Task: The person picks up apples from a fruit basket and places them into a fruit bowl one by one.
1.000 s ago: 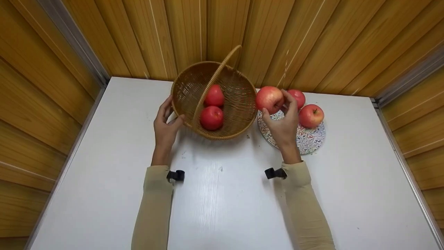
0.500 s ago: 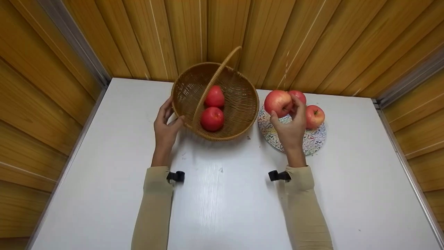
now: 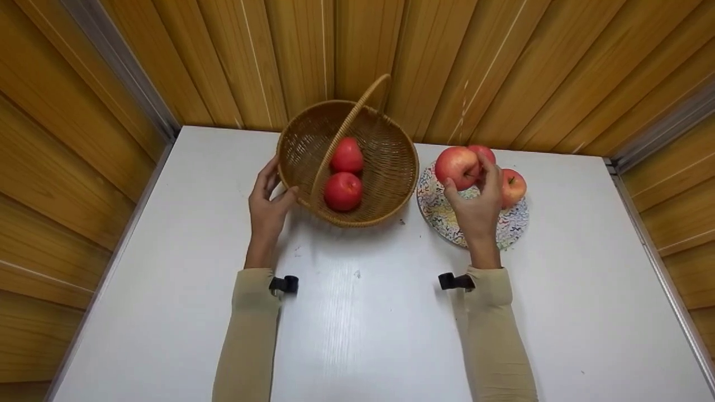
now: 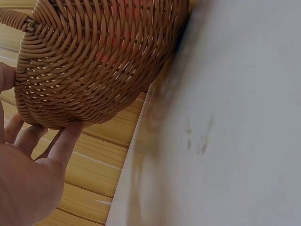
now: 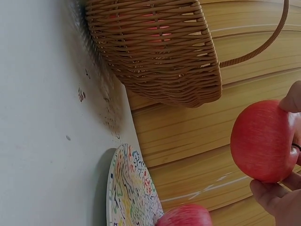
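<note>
My left hand (image 3: 267, 204) grips the left rim of a round wicker basket (image 3: 391, 184) with an arched handle. Thumb and fingers lie against the weave in the left wrist view. Two red apples (image 3: 343, 191) rest inside the basket. A red apple (image 3: 457, 167) is pinched between the thumb and fingers of my right hand (image 3: 479, 209), over a plate with a multicoloured squiggle pattern (image 3: 438, 215). In the right wrist view this held apple (image 5: 263, 141) hangs well above the plate. Two more apples sit on the plate, one at the back (image 3: 484, 153) and one at the right (image 3: 513, 188).
Everything stands on a white table (image 3: 357, 312). Wood-patterned panels (image 3: 301, 50) rise right behind the basket and plate, and along both sides. Small dark specks (image 3: 358, 274) mark the tabletop. Each wrist carries a black camera mount (image 3: 455, 281).
My right hand has moved right with the apple, away from the basket's rim to over the plate. The left hand and basket have stayed nearly still.
</note>
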Tool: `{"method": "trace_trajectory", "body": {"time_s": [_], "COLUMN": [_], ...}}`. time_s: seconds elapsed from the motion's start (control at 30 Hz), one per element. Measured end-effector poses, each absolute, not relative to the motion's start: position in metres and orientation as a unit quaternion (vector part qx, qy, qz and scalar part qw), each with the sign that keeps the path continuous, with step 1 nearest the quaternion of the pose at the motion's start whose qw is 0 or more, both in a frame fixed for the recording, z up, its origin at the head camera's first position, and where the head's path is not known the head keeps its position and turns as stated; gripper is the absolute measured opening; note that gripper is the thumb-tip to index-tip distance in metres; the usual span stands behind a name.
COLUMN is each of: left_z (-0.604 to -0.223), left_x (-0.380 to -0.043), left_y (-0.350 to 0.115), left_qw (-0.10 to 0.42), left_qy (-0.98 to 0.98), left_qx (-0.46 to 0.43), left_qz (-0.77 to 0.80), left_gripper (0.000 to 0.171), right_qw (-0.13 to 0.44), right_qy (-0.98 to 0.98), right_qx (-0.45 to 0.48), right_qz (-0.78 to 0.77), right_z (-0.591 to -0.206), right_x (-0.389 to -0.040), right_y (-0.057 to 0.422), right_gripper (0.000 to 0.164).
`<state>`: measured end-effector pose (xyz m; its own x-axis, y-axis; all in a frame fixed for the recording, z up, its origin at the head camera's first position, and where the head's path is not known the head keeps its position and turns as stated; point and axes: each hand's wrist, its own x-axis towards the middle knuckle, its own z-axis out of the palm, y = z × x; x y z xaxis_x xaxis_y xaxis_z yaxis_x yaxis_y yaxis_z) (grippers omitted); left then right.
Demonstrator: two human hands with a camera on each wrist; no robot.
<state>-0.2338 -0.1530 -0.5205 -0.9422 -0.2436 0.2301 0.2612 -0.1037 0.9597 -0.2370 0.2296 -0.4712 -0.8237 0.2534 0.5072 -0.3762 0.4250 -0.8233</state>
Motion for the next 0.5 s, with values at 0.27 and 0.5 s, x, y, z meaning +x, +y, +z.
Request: {"method": "trace_trajectory", "body": {"time_s": [0.27, 0.5], "left_z": [-0.518, -0.519], "left_x": [-0.234, -0.232], "left_y": [-0.153, -0.152], "left_qw": [0.161, 0.177], "left_qy": [-0.641, -0.653], "left_qx": [0.002, -0.015], "left_qz": [-0.75, -0.736], "left_gripper": [0.071, 0.068], "right_qw": [0.276, 0.277], "right_qy": [-0.798, -0.818], "right_qx": [0.029, 0.016], "right_qz": [0.536, 0.503], "right_z": [-0.476, -0.481], "right_x": [-0.237, -0.238], "right_y": [0.244, 0.254], "right_gripper": [0.074, 0.072]}}
